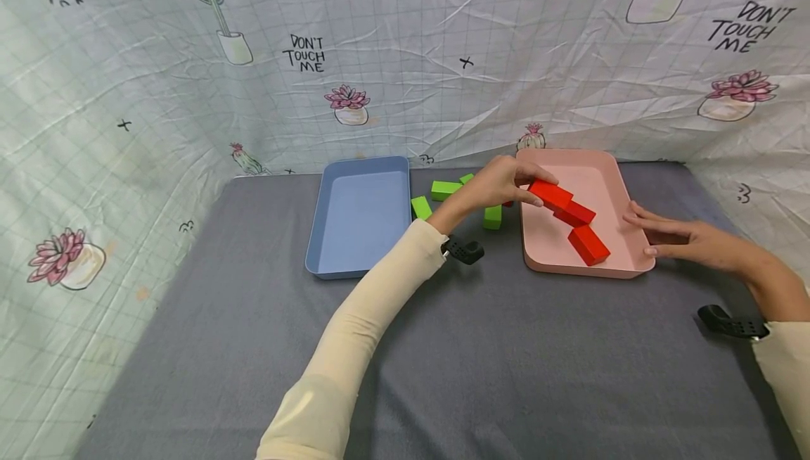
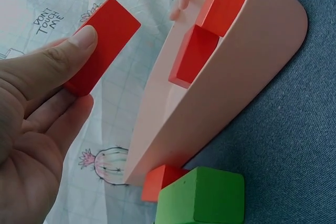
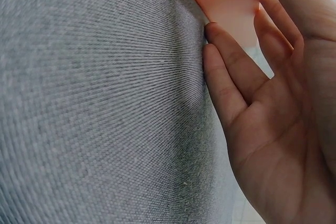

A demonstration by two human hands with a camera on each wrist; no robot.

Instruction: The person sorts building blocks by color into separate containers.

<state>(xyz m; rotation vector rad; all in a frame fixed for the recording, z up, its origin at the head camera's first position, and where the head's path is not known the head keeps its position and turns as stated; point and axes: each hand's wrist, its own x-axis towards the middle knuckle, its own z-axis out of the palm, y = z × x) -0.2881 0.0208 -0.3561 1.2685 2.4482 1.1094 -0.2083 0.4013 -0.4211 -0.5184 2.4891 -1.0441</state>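
Note:
Between thumb and fingers my left hand (image 1: 496, 182) pinches a red block (image 1: 550, 195), raised above the left part of the pink tray (image 1: 588, 270). Two more red blocks lie inside the tray; one block (image 1: 588, 245) is toward its front, the other (image 1: 576, 214) partly behind the held one. In the left wrist view, the held red block (image 2: 110, 43) is tilted and apart from the tray wall. My right hand (image 1: 692, 238) touches the tray's right side with extended fingers. The right wrist view has its fingertips (image 3: 212, 53) at the tray's lower edge.
Several green blocks (image 1: 446, 190) lie on the grey cloth between the trays, partly hidden by my left arm. A red block (image 2: 156, 182) sits outside the pink tray beside a green block (image 2: 210, 198). At the left stands a blue tray (image 1: 361, 217). Patterned cloth hangs behind.

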